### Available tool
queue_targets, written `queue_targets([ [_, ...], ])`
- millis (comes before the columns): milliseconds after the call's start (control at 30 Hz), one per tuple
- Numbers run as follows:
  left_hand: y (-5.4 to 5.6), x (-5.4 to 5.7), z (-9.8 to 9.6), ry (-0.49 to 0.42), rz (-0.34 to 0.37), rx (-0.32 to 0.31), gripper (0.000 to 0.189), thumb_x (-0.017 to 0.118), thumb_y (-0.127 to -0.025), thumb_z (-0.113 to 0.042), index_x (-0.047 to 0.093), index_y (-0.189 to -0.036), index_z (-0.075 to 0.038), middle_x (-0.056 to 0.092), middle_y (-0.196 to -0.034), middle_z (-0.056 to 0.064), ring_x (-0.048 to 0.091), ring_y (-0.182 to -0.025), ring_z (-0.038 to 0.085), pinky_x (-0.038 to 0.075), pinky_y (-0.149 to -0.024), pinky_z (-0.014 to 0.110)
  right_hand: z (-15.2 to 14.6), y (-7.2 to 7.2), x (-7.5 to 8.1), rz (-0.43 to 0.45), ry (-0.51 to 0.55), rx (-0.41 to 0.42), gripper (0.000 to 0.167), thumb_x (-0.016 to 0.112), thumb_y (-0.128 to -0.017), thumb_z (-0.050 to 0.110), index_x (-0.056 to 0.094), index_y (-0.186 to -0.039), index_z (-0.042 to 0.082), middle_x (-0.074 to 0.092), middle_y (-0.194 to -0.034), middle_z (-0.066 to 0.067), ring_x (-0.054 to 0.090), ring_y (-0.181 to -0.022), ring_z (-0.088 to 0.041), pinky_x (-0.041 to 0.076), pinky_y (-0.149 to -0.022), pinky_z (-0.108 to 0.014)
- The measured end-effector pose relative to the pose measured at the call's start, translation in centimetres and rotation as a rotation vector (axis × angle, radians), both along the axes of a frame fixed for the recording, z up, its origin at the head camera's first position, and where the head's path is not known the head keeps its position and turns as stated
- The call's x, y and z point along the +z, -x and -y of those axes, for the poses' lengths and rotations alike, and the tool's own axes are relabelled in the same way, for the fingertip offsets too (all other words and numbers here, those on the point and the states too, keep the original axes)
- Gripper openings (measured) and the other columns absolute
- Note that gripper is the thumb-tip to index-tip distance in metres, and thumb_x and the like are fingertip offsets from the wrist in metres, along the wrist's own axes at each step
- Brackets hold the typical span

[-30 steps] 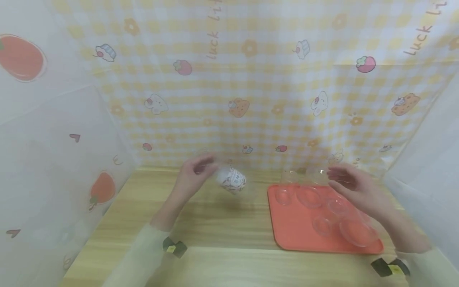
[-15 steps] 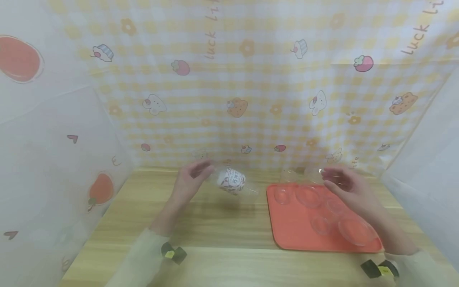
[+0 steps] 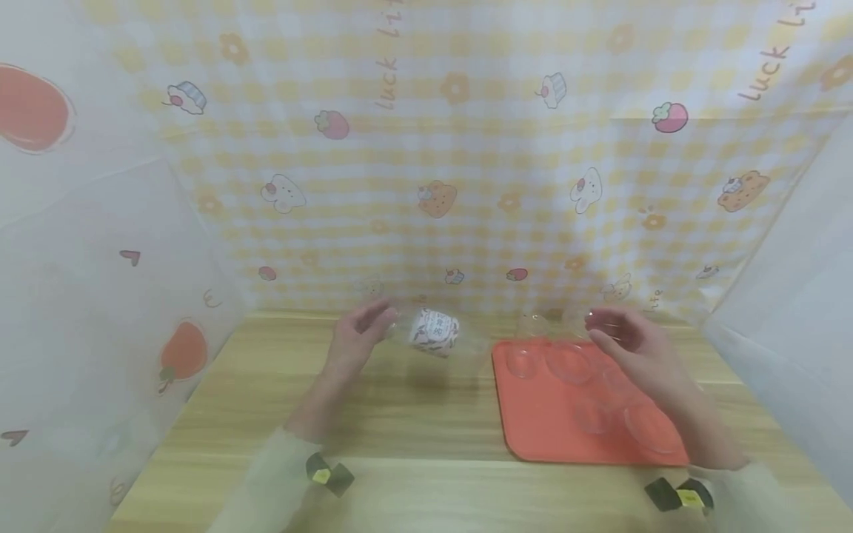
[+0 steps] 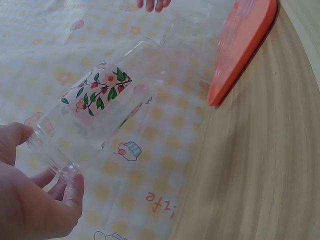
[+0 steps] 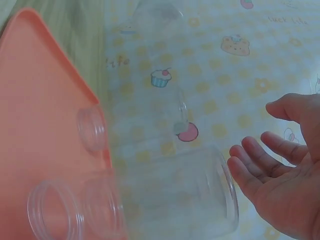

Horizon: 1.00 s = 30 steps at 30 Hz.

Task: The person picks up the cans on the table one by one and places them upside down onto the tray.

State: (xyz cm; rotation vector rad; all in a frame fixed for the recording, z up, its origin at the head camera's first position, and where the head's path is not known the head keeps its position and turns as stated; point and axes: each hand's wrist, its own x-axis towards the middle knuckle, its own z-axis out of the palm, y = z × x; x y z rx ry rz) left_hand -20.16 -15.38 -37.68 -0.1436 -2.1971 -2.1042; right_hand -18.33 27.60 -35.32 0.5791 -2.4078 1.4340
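My left hand (image 3: 353,340) grips a clear plastic jar (image 4: 107,95) by its ridged neck, fingers and thumb around it. The jar is tilted on its side above the wooden table, its base pointing right. A label (image 3: 435,333) with writing faces the head camera; flowers and leaves show in the left wrist view. My right hand (image 3: 640,352) hovers over the far right of the orange tray (image 3: 536,414), fingers loosely bent and nothing between them. Closest to it is a large clear jar (image 5: 175,195), apart from the fingertips, its threaded neck toward the tray.
Several transparent jars stand on the tray, hard to make out; a smaller one's ring (image 5: 91,129) shows at the tray's edge. A checked cloth (image 3: 373,185) hangs behind the table (image 3: 400,422), with white sheets at both sides.
The jar in my left hand has turned slightly, so its label looks more upright and sharper. My right hand has drifted a little left over the tray. The head view has shifted slightly.
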Motion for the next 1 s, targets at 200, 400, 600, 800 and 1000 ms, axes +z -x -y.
queue_targets([
  [200,0.1,-0.6,-0.3,-0.063,-0.008,-0.019,0.052,0.07,-0.097,-0.038,0.059,-0.139,-0.01,0.059,-0.14,0.008,0.057,-0.124,0.03,0.044,-0.107,0.044,0.7,0.3,-0.5,0.028,0.051,0.004,0.034,0.065,-0.099,0.002,0.056,-0.13,-0.006,0.069,-0.117,-0.008,0.063,-0.111,-0.008,0.053,-0.088,-0.019],
  [400,0.2,-1.0,-0.6,-0.117,0.014,-0.013,0.051,0.071,-0.097,-0.038,0.06,-0.138,-0.011,0.059,-0.138,0.012,0.058,-0.121,0.034,0.047,-0.104,0.04,1.4,0.5,-0.8,0.053,0.093,0.007,0.033,0.064,-0.1,0.003,0.056,-0.131,-0.005,0.069,-0.116,0.001,0.063,-0.11,-0.007,0.053,-0.089,-0.019],
  [600,0.2,-1.0,-1.0,-0.166,0.054,0.013,0.051,0.072,-0.096,-0.035,0.059,-0.139,-0.012,0.057,-0.141,0.006,0.059,-0.12,0.03,0.046,-0.105,0.04,2.0,0.5,-0.9,0.089,0.127,0.018,0.034,0.064,-0.1,0.004,0.056,-0.132,-0.004,0.068,-0.118,0.0,0.063,-0.112,-0.007,0.054,-0.09,-0.023],
  [800,0.3,-1.1,-1.5,-0.189,0.054,0.022,0.052,0.072,-0.096,-0.033,0.059,-0.14,-0.01,0.055,-0.143,0.009,0.059,-0.118,0.028,0.049,-0.102,0.037,2.5,0.5,-1.1,0.14,0.102,0.001,0.039,0.064,-0.102,0.016,0.054,-0.136,-0.002,0.065,-0.124,-0.008,0.061,-0.115,-0.006,0.053,-0.091,-0.022],
  [1000,0.4,-1.3,-2.1,-0.208,0.063,0.048,0.045,0.07,-0.095,-0.018,0.06,-0.138,-0.007,0.057,-0.14,0.012,0.061,-0.114,0.028,0.053,-0.097,0.034,3.3,0.5,-1.0,0.172,0.093,-0.03,0.044,0.065,-0.102,0.022,0.053,-0.137,-0.001,0.062,-0.13,-0.021,0.061,-0.114,-0.007,0.053,-0.09,-0.02],
])
